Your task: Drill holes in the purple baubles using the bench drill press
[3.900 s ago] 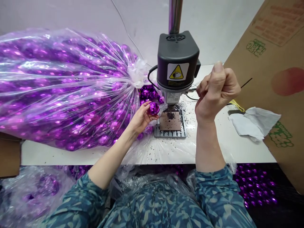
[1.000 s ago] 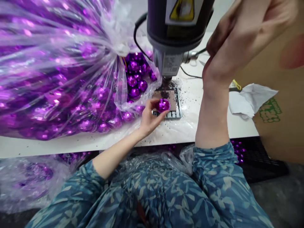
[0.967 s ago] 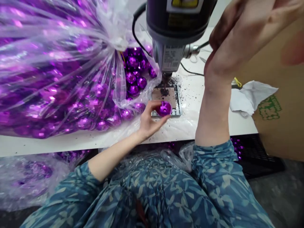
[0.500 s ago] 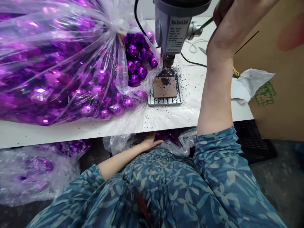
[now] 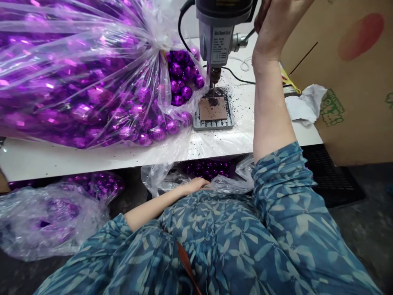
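A grey bench drill (image 5: 217,45) stands upright on the white table. My right hand (image 5: 270,26) is wrapped round its feed lever (image 5: 250,34), with the fingers partly cut off by the top edge. Below the chuck (image 5: 215,74), a brown square board (image 5: 208,111) with a small hole lies on the drill's metal base (image 5: 214,126), strewn with dark shavings. At my lap, my left hand (image 5: 196,185) is closed at the near edge of an open clear plastic bag (image 5: 229,183). Purple faceted balls (image 5: 210,168) fill that bag under the table edge.
A big tied plastic bag (image 5: 92,82) of purple balls covers the table's left side. Another bag (image 5: 55,221) lies below left. At right stand a cardboard box (image 5: 346,135) and a black crate (image 5: 334,180); crumpled white paper (image 5: 307,104) lies beside the box.
My left hand has drawn back from inside the bag's mouth, and its stretched fingers have curled in. More purple balls show. My right hand stays on the lever; the view has shifted.
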The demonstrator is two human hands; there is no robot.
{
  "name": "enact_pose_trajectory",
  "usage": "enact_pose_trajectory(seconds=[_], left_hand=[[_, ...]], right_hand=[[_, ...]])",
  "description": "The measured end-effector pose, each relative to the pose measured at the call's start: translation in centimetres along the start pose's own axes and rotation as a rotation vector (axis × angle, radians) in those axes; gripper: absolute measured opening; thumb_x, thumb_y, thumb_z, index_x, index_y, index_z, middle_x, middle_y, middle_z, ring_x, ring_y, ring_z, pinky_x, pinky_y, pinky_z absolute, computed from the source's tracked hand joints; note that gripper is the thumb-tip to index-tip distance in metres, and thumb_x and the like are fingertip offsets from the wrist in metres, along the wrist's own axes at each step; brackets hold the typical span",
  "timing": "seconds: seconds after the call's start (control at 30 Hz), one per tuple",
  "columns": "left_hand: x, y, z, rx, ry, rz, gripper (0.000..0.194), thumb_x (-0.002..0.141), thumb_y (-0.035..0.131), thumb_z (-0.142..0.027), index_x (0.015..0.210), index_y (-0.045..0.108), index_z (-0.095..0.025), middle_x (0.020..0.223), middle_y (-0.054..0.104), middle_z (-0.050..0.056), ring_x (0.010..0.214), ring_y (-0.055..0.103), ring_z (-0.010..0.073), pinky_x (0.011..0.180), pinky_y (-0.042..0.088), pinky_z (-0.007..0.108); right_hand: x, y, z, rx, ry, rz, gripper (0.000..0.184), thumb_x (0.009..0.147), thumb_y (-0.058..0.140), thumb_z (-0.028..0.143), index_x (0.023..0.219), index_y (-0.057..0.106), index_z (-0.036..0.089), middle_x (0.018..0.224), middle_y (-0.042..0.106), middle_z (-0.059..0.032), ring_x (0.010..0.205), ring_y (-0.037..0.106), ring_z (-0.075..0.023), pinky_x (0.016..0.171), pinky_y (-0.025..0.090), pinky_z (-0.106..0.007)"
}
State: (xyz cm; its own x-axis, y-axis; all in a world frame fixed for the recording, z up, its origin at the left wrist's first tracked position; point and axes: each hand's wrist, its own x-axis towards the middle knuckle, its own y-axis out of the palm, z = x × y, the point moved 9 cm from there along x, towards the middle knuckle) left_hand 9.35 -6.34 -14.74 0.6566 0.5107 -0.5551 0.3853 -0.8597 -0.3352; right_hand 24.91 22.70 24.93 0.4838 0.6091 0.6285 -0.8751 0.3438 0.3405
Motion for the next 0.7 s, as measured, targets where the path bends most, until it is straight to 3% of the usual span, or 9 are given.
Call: enact_pose_trajectory(seconds=[0.23, 0.37, 0.43, 0.57, 0.7], left_hand=[[-6.2, -0.1, -8.8, -0.347, 0.302, 0.015, 0.045, 0.088, 0.067, -0.057, 0.079, 0.068, -0.013, 0.073, 0.063, 0.001, 0.070, 0.055, 0.0136, 0.064, 0.040, 0.021], [-9.8, -2.2, -13.5, -0.437, 0.431, -0.017, 0.040, 0.092, 0.065, -0.051, 0.084, 0.069, -0.012, 0.076, 0.064, 0.002, 0.069, 0.054, 0.0121, 0.062, 0.040, 0.020], [-11.0, -3.0, -15.4, -0.354, 0.482, -0.002, 0.036, 0.095, 0.065, -0.046, 0.084, 0.070, -0.012, 0.073, 0.063, 0.000, 0.066, 0.052, 0.0106, 0.062, 0.038, 0.019], [-12.1, -2.1, -17.4, -0.164, 0.530, 0.126, 0.030, 0.097, 0.065, -0.039, 0.085, 0.073, -0.013, 0.062, 0.054, -0.004, 0.057, 0.043, 0.0070, 0.059, 0.033, 0.019], [-11.7, -1.0, -17.3, -0.315, 0.536, 0.166, 0.034, 0.096, 0.066, -0.045, 0.092, 0.075, -0.013, 0.067, 0.060, -0.003, 0.057, 0.043, 0.0078, 0.058, 0.034, 0.020]], right_hand=[[-0.5, 0.5, 1.0, -0.058, 0.057, 0.061, 0.044, 0.093, 0.033, 0.014, 0.052, 0.025, 0.027, 0.029, 0.022, 0.0148, 0.030, 0.023, 0.0033, 0.042, 0.016, -0.012], [-0.6, 0.4, 1.2, -0.060, 0.081, 0.042, 0.044, 0.095, 0.028, 0.011, 0.054, 0.029, 0.026, 0.028, 0.021, 0.0157, 0.028, 0.024, 0.0021, 0.040, 0.015, -0.013], [-0.6, 0.3, 1.1, -0.047, 0.085, 0.034, 0.043, 0.096, 0.027, 0.012, 0.055, 0.030, 0.026, 0.029, 0.021, 0.0159, 0.028, 0.024, 0.0014, 0.040, 0.014, -0.014], [-0.7, 0.2, 1.0, 0.000, 0.063, 0.003, 0.046, 0.097, 0.037, 0.017, 0.054, 0.023, 0.026, 0.031, 0.022, 0.0155, 0.029, 0.022, 0.0020, 0.041, 0.014, -0.017], [-0.9, -0.2, 1.1, 0.053, 0.013, -0.052, 0.049, 0.090, 0.052, 0.027, 0.053, 0.020, 0.025, 0.032, 0.020, 0.0145, 0.029, 0.017, 0.0009, 0.040, 0.010, -0.024]])
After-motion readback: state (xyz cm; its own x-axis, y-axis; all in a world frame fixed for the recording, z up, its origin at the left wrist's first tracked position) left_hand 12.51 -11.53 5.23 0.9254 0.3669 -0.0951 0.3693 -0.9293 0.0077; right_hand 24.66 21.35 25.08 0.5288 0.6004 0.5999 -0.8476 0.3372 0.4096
